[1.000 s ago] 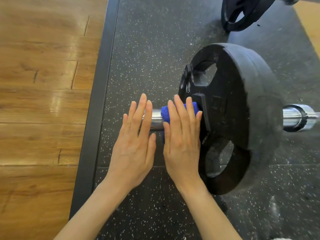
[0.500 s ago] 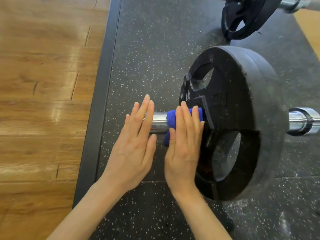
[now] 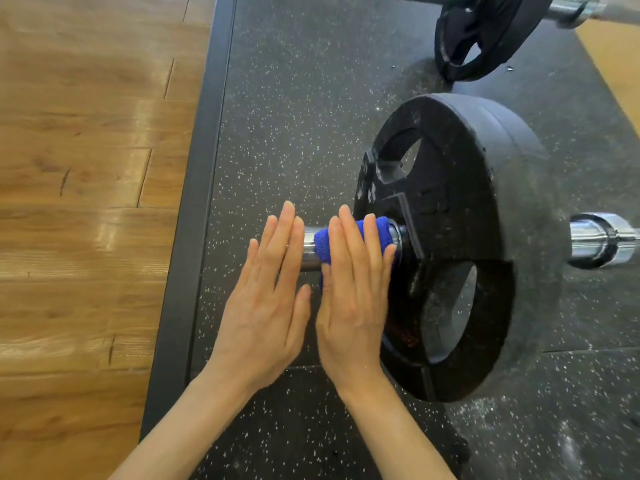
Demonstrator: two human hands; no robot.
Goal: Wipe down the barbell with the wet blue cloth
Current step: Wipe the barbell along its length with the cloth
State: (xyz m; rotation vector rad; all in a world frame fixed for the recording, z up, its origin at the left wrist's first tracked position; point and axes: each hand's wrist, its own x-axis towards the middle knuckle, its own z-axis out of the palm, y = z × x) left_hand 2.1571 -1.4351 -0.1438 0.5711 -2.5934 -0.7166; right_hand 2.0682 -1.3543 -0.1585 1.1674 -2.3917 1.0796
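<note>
- We see the barbell [image 3: 602, 241] lying across the speckled rubber mat [image 3: 294, 109], its chrome sleeve end poking out at about 9 o'clock of the big black plate [image 3: 460, 244].
- The blue cloth [image 3: 379, 232] is draped over that sleeve end, touching the collar right against the plate's hub.
- Our right hand [image 3: 353, 299] lies flat on the cloth with fingers straight and together, pressing it onto the metal; it is not curled round anything.
- Our left hand [image 3: 265, 306] lies flat just beside it at 9 o'clock, fingers straight, fingertips on the bare chrome; it holds nothing.
- We judge the step in hand to be rubbing the short outer sleeve, with the long shaft on the plate's 3 o'clock side yet to come.
- To do it well, we should press evenly and roll the cloth round the sleeve so the underside gets wiped too.
- We should work the cloth tight into the collar seam, where grime gathers.
- The left hand should steady the bar so it does not roll under the pressure.
- A second plate [image 3: 485, 36] lies well apart at 12 o'clock.
</note>
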